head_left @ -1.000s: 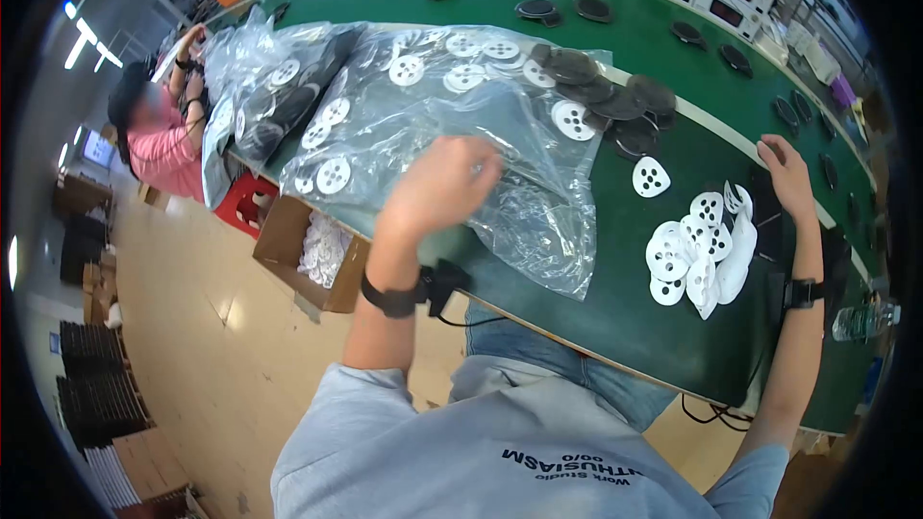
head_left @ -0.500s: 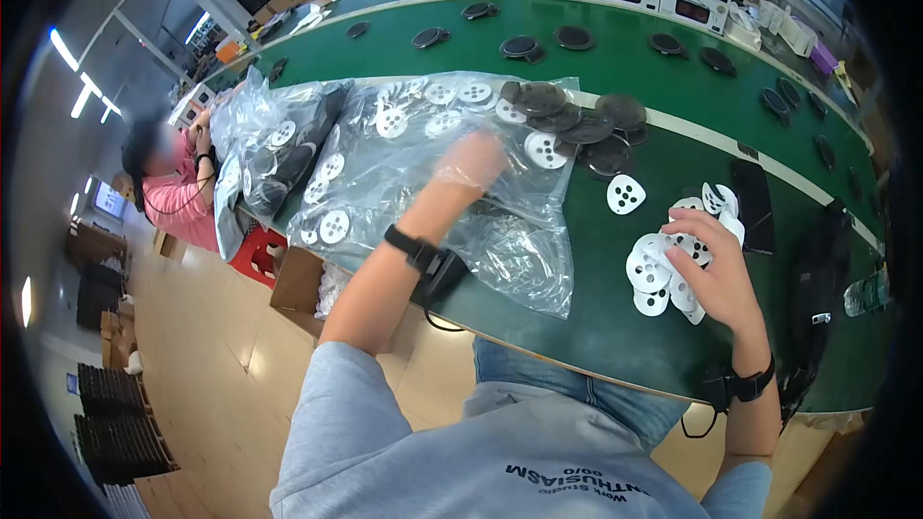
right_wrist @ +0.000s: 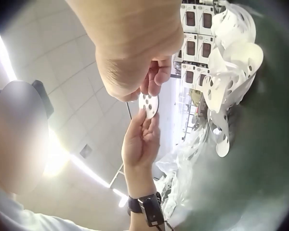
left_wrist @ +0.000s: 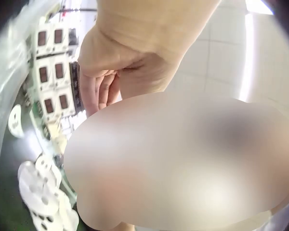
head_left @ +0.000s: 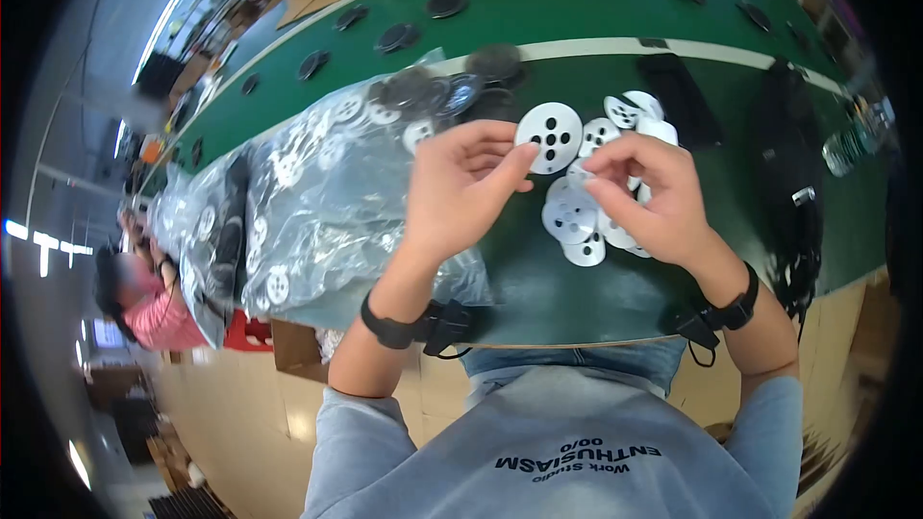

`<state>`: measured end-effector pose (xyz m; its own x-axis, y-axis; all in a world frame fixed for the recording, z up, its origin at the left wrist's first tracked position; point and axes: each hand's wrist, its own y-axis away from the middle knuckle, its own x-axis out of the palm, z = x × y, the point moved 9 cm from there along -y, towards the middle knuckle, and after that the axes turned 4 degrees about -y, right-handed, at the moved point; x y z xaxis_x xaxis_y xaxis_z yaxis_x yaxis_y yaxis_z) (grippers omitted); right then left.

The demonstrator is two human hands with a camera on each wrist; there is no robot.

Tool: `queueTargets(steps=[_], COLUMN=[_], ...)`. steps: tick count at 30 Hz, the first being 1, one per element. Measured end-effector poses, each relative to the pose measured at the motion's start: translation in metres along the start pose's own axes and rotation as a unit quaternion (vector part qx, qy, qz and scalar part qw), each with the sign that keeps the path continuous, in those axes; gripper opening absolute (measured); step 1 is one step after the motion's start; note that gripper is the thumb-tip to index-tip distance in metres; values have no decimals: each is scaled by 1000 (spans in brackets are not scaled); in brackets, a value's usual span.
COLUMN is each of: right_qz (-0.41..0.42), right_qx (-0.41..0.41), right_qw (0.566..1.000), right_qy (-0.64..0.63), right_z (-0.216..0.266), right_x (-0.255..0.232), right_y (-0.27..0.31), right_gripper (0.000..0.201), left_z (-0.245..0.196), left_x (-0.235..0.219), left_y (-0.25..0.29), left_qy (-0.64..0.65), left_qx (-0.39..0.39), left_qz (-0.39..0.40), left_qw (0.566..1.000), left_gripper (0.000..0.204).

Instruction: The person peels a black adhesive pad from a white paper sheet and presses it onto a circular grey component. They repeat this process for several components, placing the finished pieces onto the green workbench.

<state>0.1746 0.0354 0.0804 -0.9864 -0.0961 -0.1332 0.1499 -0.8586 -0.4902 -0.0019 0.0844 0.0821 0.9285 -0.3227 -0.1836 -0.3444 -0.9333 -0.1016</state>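
My left hand (head_left: 466, 183) pinches a thin white disc (head_left: 552, 113) with several dark holes, held up over the table by its left edge. Just right of that disc is my right hand (head_left: 659, 194), its thumb and forefinger bent toward each other with a gap between the tips. Beneath the right hand lies a loose pile of similar white discs (head_left: 567, 211), partly covered by the fingers. From the right wrist, the right fingertips overlap the upper edge of the held disc (right_wrist: 149, 107). A blurred patch covers much of the left wrist view and conceals the left fingertips.
A clear plastic bag (head_left: 322, 259) with white discs spreads over the green table (head_left: 538, 303) at left. Dark round pieces (head_left: 413, 91) are heaped at its far end. A black phone-like slab (head_left: 681, 96) and a bottle (head_left: 848, 149) are at right. Another person (head_left: 154, 312) sits far left.
The left hand has come off the plastic bag toward the pile and now holds a white disc. My right hand reached to the pile and then shifted toward the left hand. The head view has turned.
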Motion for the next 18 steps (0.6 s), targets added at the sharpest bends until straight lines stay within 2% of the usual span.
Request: queueTargets(steps=[4, 8, 13, 18], right_qz=[-50, -58, -62, -65], right_qx=[4, 2, -7, 16], right_qw=[995, 994, 992, 993], right_qy=[83, 98, 112, 99], right_z=[-10, -18, -21, -25], right_x=[-13, -14, -11, -12], right_y=[-2, 0, 0, 1], right_gripper=[16, 16, 18, 17], left_z=[47, 68, 70, 59], left_x=[44, 52, 46, 46], left_y=[-13, -6, -3, -5], left_qy=[124, 190, 167, 155], left_qx=[-22, -18, 10, 79], left_qz=[55, 57, 54, 40], left_qw=[991, 980, 984, 984], left_gripper=[24, 24, 20, 18])
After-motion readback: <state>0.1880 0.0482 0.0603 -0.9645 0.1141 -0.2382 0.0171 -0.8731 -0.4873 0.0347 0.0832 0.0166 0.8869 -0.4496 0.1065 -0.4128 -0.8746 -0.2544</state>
